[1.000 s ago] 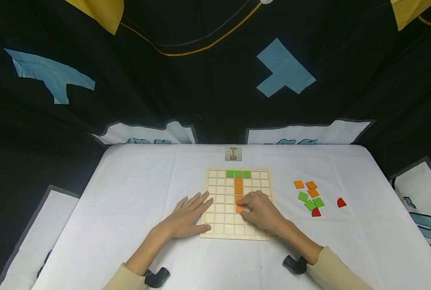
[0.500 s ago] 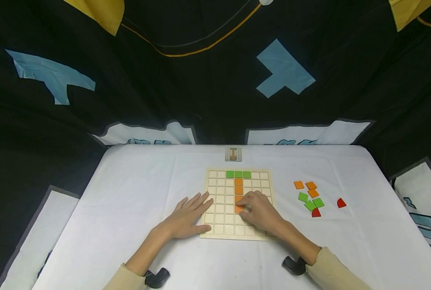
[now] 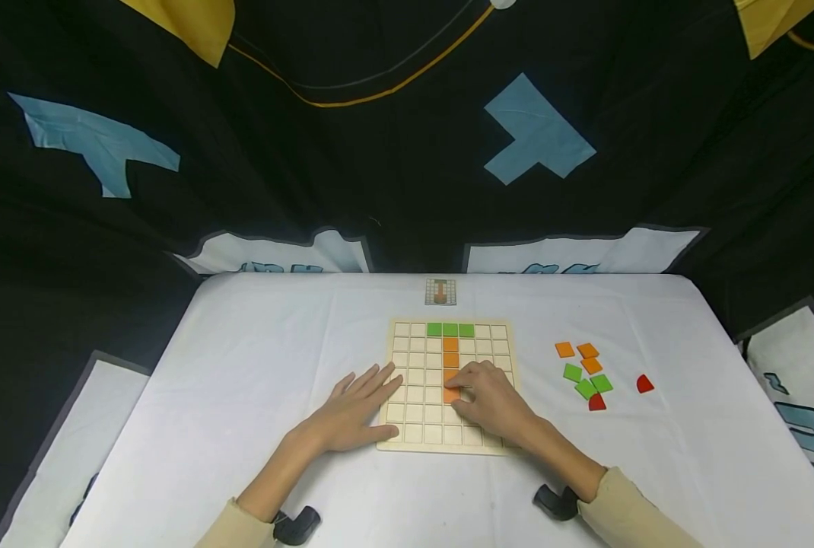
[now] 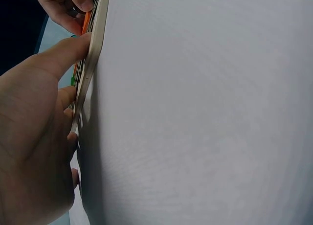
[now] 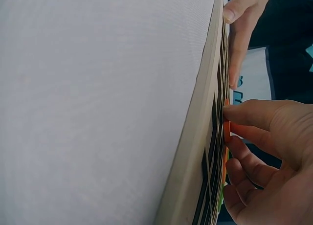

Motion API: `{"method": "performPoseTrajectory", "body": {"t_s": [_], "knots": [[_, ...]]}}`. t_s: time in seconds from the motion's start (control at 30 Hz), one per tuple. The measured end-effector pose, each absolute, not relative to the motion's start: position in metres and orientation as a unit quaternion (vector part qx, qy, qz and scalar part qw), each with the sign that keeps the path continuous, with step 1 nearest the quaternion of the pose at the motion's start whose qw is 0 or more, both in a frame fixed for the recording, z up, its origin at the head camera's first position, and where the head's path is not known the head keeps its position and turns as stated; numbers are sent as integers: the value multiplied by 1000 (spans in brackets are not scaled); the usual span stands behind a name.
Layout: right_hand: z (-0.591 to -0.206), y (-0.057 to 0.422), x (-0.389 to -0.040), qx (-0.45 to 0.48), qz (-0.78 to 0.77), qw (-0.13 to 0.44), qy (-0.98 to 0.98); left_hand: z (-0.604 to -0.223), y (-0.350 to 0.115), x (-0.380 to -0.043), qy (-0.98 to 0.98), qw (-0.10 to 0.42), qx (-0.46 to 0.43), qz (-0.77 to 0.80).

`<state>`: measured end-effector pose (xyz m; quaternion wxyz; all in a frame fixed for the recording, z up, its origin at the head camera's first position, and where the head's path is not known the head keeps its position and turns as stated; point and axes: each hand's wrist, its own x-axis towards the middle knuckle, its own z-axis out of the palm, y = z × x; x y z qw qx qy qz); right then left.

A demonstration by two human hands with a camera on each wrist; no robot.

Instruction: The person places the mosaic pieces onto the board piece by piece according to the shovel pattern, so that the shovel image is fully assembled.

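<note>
A pale wooden grid board [image 3: 414,432] lies on the white table. Three green square tiles [image 3: 450,329] fill the middle of its far row, and a column of orange tiles [image 3: 451,345] runs down from them. My left hand [image 3: 352,409] rests on the board's left edge, fingers spread. With thumb and index finger, my right hand [image 3: 492,399] pinches the nearest orange tile [image 3: 451,396] in that column. The right wrist view shows this orange tile [image 5: 226,130] between thumb and fingertip, at the board's surface. My right fingers partly cover the column.
Loose orange tiles [image 3: 565,349], green tiles [image 3: 573,371] and two red quarter-round pieces [image 3: 644,383] lie right of the board. A small printed card [image 3: 441,291] with a grid picture sits beyond the board. Dark curtains hang behind the table.
The right thumb and index finger have shifted very slightly to the left at the orange tile. The left hand and the loose pieces stay where they were.
</note>
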<state>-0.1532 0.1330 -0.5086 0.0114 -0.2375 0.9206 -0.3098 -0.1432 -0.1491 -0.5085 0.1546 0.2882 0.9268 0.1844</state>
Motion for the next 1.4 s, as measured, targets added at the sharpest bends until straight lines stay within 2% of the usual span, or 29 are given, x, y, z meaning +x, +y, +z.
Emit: {"method": "performPoseTrajectory", "body": {"t_s": [0.77,1.4], "knots": [[-500,142,-154,-217,-319,14,922,-510,-149,-143,926,155,289,189],[-494,234,-168,-111,-369,-29,923,-511,-151,-144,923,153,297,189]]}}
